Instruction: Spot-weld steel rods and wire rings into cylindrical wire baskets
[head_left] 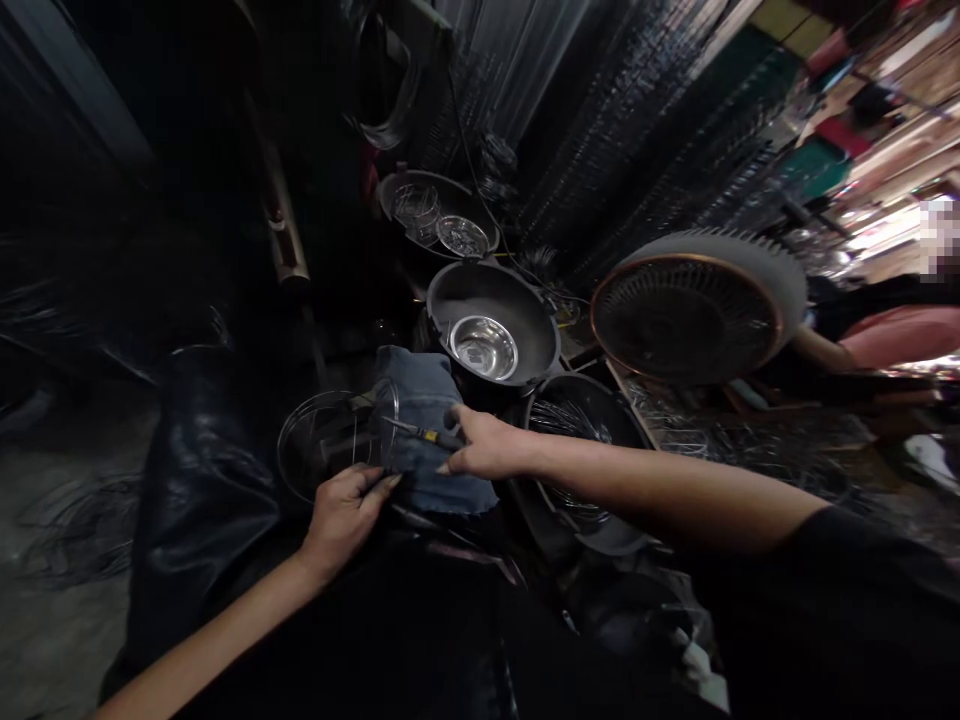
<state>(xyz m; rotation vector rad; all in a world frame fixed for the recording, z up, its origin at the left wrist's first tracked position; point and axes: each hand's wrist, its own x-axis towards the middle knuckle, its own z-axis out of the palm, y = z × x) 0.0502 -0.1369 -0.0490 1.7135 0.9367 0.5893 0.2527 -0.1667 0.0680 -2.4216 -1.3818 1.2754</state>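
Observation:
My left hand (349, 515) is closed, thumb and fingers pinched together at the near side of a round wire frame (289, 425). Whatever lies between those fingertips is hard to make out, but the frame's rim runs into them. Under the frame's right part is a piece of blue denim cloth (439, 490). My right hand (491, 440) grips a thin pointed tool (427, 435) with a yellow band; its tip points left over the cloth, near the wire. The tool's exact kind does not show.
Behind the cloth, a dark basin (536, 320) holds a shiny metal bowl (495, 350). Another basin (484, 215) beyond it contains wire pieces. Beside my right forearm is a basin of wires (622, 410). A fan (686, 315) stands at right, near another person's arm (825, 350).

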